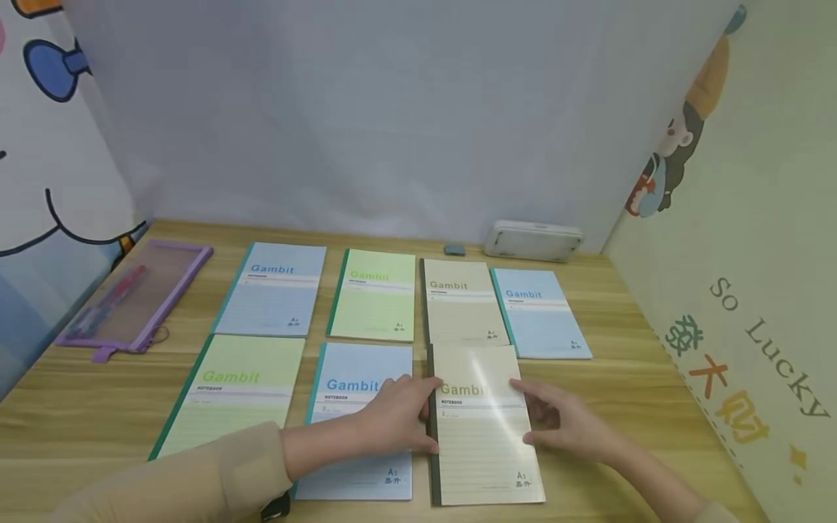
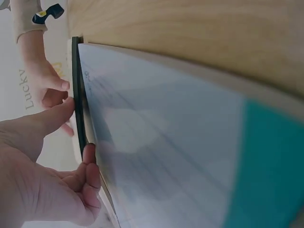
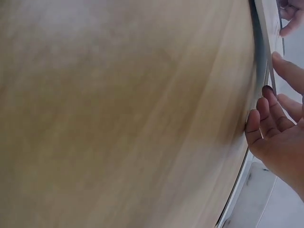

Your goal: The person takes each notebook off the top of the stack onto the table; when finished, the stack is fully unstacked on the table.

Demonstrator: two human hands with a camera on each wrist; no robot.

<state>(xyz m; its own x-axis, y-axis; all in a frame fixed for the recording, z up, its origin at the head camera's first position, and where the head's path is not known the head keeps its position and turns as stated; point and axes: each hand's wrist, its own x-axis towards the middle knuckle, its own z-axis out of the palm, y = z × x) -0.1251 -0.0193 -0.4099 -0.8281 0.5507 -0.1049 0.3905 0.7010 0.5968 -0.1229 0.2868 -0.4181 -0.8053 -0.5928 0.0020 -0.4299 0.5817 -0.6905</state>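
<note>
A beige Gambit notebook [image 1: 487,457] with a dark spine lies at the front, glare across its cover. My left hand [image 1: 399,414] grips its spine edge, and in the left wrist view its thumb and fingertips meet the dark spine [image 2: 77,95]. On the opposite long edge, my right hand [image 1: 569,425] holds the notebook between thumb and fingers, its lower fingers curled near the tabletop in the right wrist view. Partly beneath my left forearm is a blue notebook [image 1: 360,468]. Left of that, a green notebook [image 1: 242,421] is partly covered by my sleeve.
Behind stands a row of notebooks lying flat: blue [image 1: 271,305], green [image 1: 373,309], beige [image 1: 461,316] and another blue one [image 1: 543,327]. A purple-edged mesh pouch [image 1: 140,290] with pens lies left. A small grey block [image 1: 454,250] and white case [image 1: 534,241] sit by the back wall.
</note>
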